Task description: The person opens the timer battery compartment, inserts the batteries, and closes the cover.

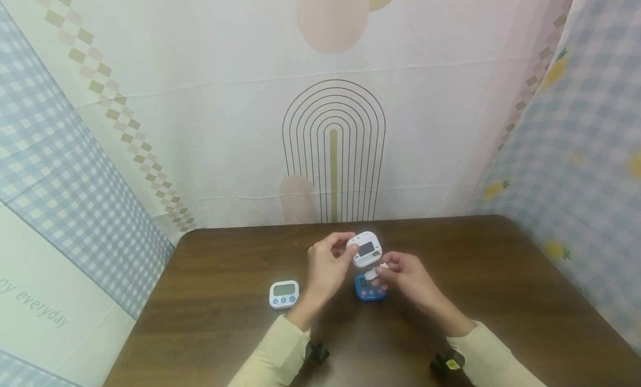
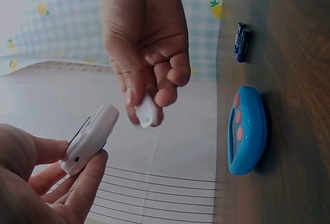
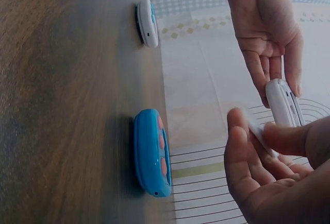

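My left hand [image 1: 324,267] holds a white digital timer [image 1: 366,249] up over the table, its back turned to the head camera and a battery slot uncovered along the lower edge. Between thumb and fingers, my right hand [image 1: 412,280] pinches a small white battery cover [image 2: 147,112], a short gap away from that timer. Beneath the hands a blue timer [image 3: 149,152] with pink buttons sits on the table. Two dark blue batteries [image 2: 241,42] lie side by side beyond it in the left wrist view.
A second white timer [image 1: 284,294] with blue buttons rests on the brown wooden table [image 1: 220,331], left of my left forearm. Patterned cloth [image 1: 240,125] hangs behind the table's far edge, and checked cloth hangs at both sides.
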A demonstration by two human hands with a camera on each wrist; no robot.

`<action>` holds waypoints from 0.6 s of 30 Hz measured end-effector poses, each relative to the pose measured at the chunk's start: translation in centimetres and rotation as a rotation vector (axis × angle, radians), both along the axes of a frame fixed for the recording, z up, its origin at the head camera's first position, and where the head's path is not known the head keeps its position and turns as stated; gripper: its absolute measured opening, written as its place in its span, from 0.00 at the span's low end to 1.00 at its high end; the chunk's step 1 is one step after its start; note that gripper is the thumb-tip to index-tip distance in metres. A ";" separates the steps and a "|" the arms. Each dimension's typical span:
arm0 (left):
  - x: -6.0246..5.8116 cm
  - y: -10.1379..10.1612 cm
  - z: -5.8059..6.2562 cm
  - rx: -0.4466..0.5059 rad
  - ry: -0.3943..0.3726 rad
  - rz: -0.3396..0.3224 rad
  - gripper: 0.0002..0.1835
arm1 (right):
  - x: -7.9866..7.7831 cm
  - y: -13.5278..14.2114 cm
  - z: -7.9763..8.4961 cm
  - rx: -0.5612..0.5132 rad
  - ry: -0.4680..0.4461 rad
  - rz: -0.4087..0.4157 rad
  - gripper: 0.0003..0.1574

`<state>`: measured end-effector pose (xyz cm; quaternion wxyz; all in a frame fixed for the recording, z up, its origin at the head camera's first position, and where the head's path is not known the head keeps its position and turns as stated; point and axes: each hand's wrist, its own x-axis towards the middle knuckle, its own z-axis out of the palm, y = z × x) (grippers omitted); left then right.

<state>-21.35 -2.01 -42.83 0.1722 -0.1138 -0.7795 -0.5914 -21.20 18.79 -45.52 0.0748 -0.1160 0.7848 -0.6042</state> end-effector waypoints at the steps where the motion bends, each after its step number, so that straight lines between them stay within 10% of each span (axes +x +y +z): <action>1: 0.0 0.0 0.1 0.000 -0.003 -0.002 0.12 | 0.0 0.0 0.0 0.016 0.002 0.012 0.11; 18: 0.3 0.2 0.2 0.006 -0.039 -0.019 0.12 | 0.2 0.1 0.0 0.294 0.119 0.200 0.08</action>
